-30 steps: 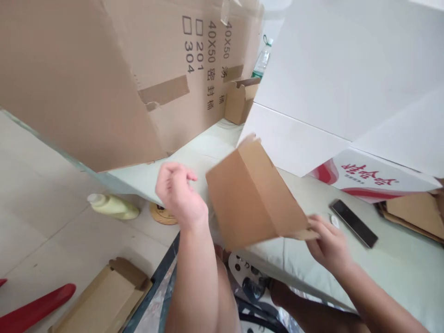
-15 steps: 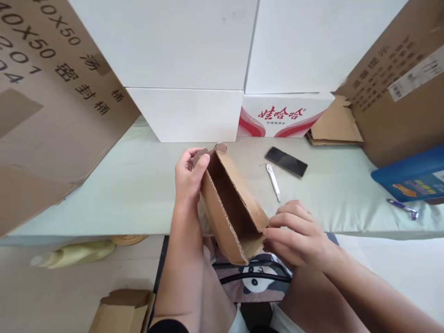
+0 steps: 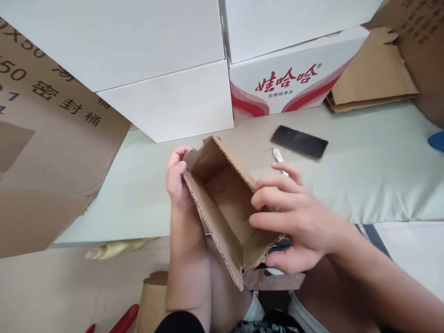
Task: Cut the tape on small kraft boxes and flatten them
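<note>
A small brown cardboard box [image 3: 222, 194] is tilted before me with its open side facing up, so its bare inside shows. My left hand [image 3: 178, 173] is closed on the box's far left corner, thumb over the rim and fingers outside. At the right wall, my right hand [image 3: 287, 215] has its fingers spread over the rim; the thumb is below, near the box's near corner. Whether those fingertips touch the cardboard I cannot tell. Just beyond them lies a slim white tool [image 3: 277, 155], partly covered by a finger.
A black phone [image 3: 299, 142] lies on the pale green cloth-covered surface [image 3: 364, 171]. White boxes [image 3: 173, 106] and a red-lettered carton [image 3: 277, 88] stand behind. Folded cardboard [image 3: 374, 74] rests at the right, with a large brown carton [image 3: 52, 175] at the left.
The box has been turned so that its inside faces me more. My right hand has spread its fingers and shifted over the right rim. The view has swung leftward and tilted.
</note>
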The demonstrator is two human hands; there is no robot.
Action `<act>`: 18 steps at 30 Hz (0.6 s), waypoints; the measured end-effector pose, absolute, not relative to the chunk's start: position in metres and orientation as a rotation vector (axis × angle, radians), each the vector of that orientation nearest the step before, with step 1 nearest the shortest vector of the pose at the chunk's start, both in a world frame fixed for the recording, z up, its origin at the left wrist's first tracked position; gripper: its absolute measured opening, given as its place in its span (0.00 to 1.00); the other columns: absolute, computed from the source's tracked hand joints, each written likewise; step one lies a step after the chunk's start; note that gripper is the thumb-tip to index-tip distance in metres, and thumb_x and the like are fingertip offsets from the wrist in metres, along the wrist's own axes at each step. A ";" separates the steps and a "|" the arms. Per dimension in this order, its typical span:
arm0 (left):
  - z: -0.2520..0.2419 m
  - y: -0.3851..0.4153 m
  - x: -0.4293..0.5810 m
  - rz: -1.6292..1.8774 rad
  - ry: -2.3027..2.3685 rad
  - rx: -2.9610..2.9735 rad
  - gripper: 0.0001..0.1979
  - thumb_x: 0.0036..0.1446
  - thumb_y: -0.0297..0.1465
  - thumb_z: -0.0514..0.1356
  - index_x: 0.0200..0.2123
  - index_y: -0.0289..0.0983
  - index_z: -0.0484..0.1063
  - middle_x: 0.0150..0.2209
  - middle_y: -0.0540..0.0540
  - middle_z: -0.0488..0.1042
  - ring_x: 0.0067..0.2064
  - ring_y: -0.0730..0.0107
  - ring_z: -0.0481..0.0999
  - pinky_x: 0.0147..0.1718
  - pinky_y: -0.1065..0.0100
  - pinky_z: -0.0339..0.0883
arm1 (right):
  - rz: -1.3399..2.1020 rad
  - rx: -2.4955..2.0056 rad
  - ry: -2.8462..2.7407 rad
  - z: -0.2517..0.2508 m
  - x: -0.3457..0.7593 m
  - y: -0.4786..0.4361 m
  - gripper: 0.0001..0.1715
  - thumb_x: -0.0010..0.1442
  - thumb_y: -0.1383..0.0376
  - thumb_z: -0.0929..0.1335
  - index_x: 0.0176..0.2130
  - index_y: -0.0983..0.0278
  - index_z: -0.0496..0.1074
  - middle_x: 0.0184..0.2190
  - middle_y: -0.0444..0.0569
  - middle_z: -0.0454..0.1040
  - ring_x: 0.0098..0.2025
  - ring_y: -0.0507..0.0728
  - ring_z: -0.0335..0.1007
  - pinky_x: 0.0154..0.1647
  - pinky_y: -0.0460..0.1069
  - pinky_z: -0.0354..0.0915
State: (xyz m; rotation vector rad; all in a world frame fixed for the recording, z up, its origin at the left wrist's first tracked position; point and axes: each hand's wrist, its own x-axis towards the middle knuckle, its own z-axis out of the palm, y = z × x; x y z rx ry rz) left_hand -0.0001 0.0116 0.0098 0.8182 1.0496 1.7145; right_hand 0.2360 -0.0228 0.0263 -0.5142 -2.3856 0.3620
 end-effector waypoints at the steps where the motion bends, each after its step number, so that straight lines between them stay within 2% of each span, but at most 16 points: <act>1: 0.009 0.011 0.000 1.713 1.062 0.836 0.10 0.45 0.37 0.65 0.31 0.40 0.78 0.30 0.48 0.75 0.32 0.67 0.74 0.33 0.65 0.71 | 0.307 -0.551 -2.349 0.025 0.240 -0.021 0.23 0.62 0.42 0.64 0.32 0.56 0.71 0.33 0.45 0.72 0.48 0.61 0.68 0.70 0.66 0.46; 4: 0.005 0.012 -0.002 1.717 1.138 1.023 0.12 0.50 0.41 0.62 0.27 0.39 0.78 0.31 0.44 0.76 0.37 0.62 0.76 0.40 0.62 0.72 | 0.201 -0.656 -2.227 0.017 0.244 -0.018 0.26 0.60 0.37 0.67 0.32 0.55 0.70 0.35 0.45 0.73 0.50 0.63 0.68 0.68 0.66 0.48; 6: 0.003 0.014 -0.002 1.716 1.227 1.163 0.15 0.53 0.43 0.62 0.22 0.39 0.77 0.29 0.43 0.76 0.39 0.61 0.76 0.44 0.61 0.71 | 0.206 -0.687 -2.161 0.011 0.241 -0.019 0.24 0.58 0.38 0.70 0.35 0.54 0.71 0.38 0.46 0.76 0.52 0.65 0.69 0.66 0.66 0.52; 8: 0.001 0.015 -0.001 1.706 1.328 1.213 0.15 0.53 0.42 0.64 0.21 0.39 0.76 0.28 0.44 0.76 0.37 0.63 0.76 0.43 0.62 0.70 | 0.264 -0.675 -2.108 0.004 0.237 -0.022 0.23 0.59 0.41 0.71 0.43 0.54 0.71 0.47 0.49 0.77 0.55 0.66 0.71 0.63 0.65 0.59; 10: 0.000 0.016 0.000 1.699 1.417 1.192 0.13 0.52 0.41 0.67 0.22 0.39 0.76 0.27 0.46 0.75 0.34 0.66 0.74 0.38 0.65 0.69 | 0.350 -0.651 -2.048 0.000 0.232 -0.026 0.28 0.60 0.44 0.72 0.52 0.55 0.69 0.55 0.54 0.74 0.56 0.65 0.72 0.57 0.62 0.67; 12: -0.001 0.016 0.001 1.704 1.471 1.158 0.12 0.51 0.41 0.68 0.24 0.39 0.76 0.27 0.47 0.75 0.32 0.68 0.73 0.35 0.66 0.68 | 0.448 -0.645 -1.992 -0.003 0.230 -0.029 0.30 0.61 0.46 0.73 0.55 0.57 0.67 0.57 0.58 0.72 0.56 0.64 0.73 0.51 0.58 0.73; 15: -0.004 0.015 0.000 1.694 1.442 1.159 0.13 0.54 0.42 0.64 0.25 0.39 0.77 0.29 0.46 0.76 0.34 0.66 0.73 0.36 0.65 0.69 | 0.552 -0.661 -1.967 -0.007 0.230 -0.031 0.24 0.62 0.48 0.72 0.50 0.58 0.70 0.58 0.58 0.70 0.51 0.61 0.75 0.43 0.54 0.76; 18: -0.006 0.015 -0.001 1.723 1.378 1.206 0.19 0.58 0.45 0.58 0.21 0.40 0.74 0.29 0.43 0.75 0.39 0.60 0.75 0.44 0.60 0.71 | 0.571 -0.644 -1.959 -0.009 0.236 -0.029 0.18 0.63 0.49 0.71 0.44 0.59 0.71 0.58 0.58 0.69 0.52 0.61 0.75 0.48 0.56 0.76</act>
